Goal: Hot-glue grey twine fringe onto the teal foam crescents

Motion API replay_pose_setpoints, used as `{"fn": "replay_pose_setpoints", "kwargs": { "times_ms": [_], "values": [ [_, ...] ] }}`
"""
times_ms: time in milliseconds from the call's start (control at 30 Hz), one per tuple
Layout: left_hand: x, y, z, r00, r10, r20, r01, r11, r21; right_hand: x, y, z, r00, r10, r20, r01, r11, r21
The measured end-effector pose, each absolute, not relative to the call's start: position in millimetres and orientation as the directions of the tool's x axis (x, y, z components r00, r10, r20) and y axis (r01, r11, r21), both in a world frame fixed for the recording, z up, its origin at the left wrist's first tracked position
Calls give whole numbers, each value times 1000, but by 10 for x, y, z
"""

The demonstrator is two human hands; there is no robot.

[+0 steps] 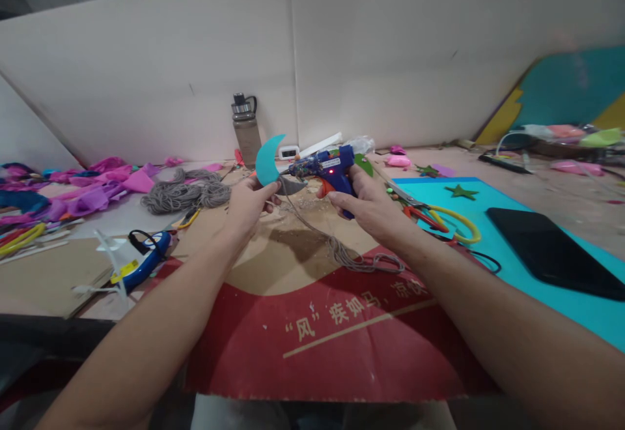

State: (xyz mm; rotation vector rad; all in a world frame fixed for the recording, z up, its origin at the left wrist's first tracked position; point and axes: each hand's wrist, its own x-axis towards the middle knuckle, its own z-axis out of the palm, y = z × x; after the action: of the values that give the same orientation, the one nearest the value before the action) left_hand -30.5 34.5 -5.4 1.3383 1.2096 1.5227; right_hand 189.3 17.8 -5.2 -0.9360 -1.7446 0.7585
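Observation:
My left hand (248,205) pinches a turquoise crescent moon cutout (266,161) by its lower part, above the cardboard. A grey cord (305,221) runs from the moon's lower edge down to a loose coil (344,255) on the red board. My right hand (366,199) is closed round the handle of a blue hot glue gun (336,168), with fingers at its orange trigger. A small red light glows on the gun's side. Its nozzle points left, close to the moon; whether the tip touches it I cannot tell.
Red-and-tan cardboard (312,365) covers the table's front. A grey yarn bundle (185,190), a bottle (247,130) and a blue power strip (146,264) stand left. Scissors (415,205), a green felt star (461,192) and a black phone (551,251) lie right.

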Motion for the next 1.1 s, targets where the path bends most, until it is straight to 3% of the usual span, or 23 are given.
{"fn": "replay_pose_setpoints", "kwargs": {
  "times_ms": [600,1100],
  "values": [
    [-300,335,-49,-133,953,273,30,-271,962,1884,182,-32,-255,873,415,228,472,-852],
    [-319,342,-64,-141,947,288,90,-278,956,1892,156,-64,-250,784,569,511,606,-610]
  ]
}}
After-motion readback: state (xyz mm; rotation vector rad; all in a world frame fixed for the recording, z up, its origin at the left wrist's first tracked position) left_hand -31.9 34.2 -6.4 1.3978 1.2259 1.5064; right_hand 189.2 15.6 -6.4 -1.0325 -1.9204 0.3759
